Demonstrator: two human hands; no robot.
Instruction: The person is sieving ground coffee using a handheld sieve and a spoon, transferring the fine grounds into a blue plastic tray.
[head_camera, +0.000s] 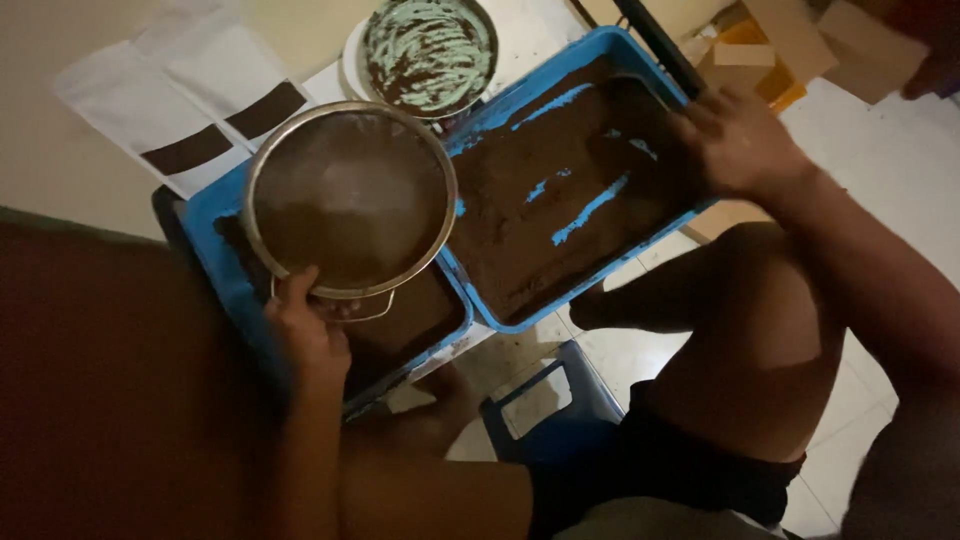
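1. Sieve (350, 200), a round metal one with a fine mesh bowl holding a dusting of brown powder, hung over the nearer blue tray (215, 260), covering most of it.
2. Left hand (305, 335) gripped the sieve at its near rim, just by the small wire loop handle; the thumb lay over the rim and the fingers (290, 300) were curled shut on the edge beneath.
3. That nearer tray held a layer of dark brown powder, seen below and to the right of the sieve.
4. Right hand (740, 140) rested on the far right edge of the second blue tray (560, 85), its fingers (700, 115) bent and slightly spread, their tips down in the powder at the rim. Whether they pinched anything could not be told; the hand was blurred.
5. Brown powder (540, 210) covered most of the second tray, with several bare blue streaks showing through where it was thin.
6. The two trays stood side by side, touching at one long wall, on a pale floor (900, 160).
7. A round plate (430, 50) smeared with pale green and brown sat just beyond the trays.
8. White paper bags (170, 95) with dark bands lay to the left of the plate.
9. The person's bare knee (760, 330) rose just beside the second tray, and a blue stool (545, 410) stood below it.
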